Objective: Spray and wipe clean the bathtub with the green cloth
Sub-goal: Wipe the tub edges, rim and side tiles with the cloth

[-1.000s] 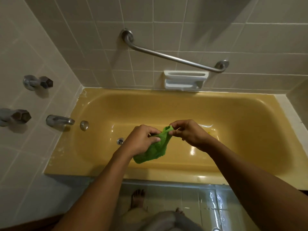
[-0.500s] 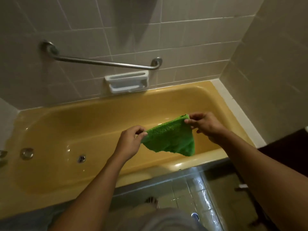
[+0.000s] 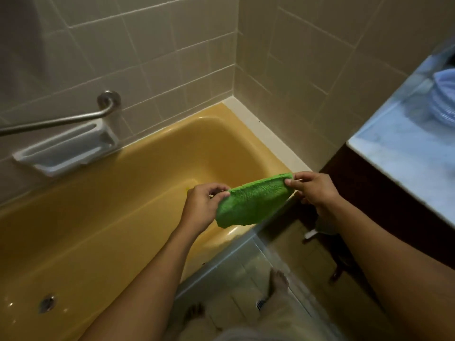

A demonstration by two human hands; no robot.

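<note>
The yellow bathtub [image 3: 138, 168] fills the left and centre of the head view, with its drain [image 3: 47, 303] at the lower left. A fluffy green cloth [image 3: 253, 200] hangs stretched in the air over the tub's near right corner. My left hand [image 3: 200, 206] pinches its left end and my right hand [image 3: 314, 188] pinches its right end. No spray bottle is in view.
A metal grab bar [image 3: 61, 120] and a white soap dish [image 3: 66, 148] are fixed to the tiled back wall. A marble counter [image 3: 403, 148] over a dark cabinet stands at the right, with a blue-white item [image 3: 445, 94] on it. My bare feet stand on the tiled floor [image 3: 246, 274].
The view has swung right, from the tap end to the tub's right end and the counter. My hands have pulled the bunched cloth out into a stretched span between them.
</note>
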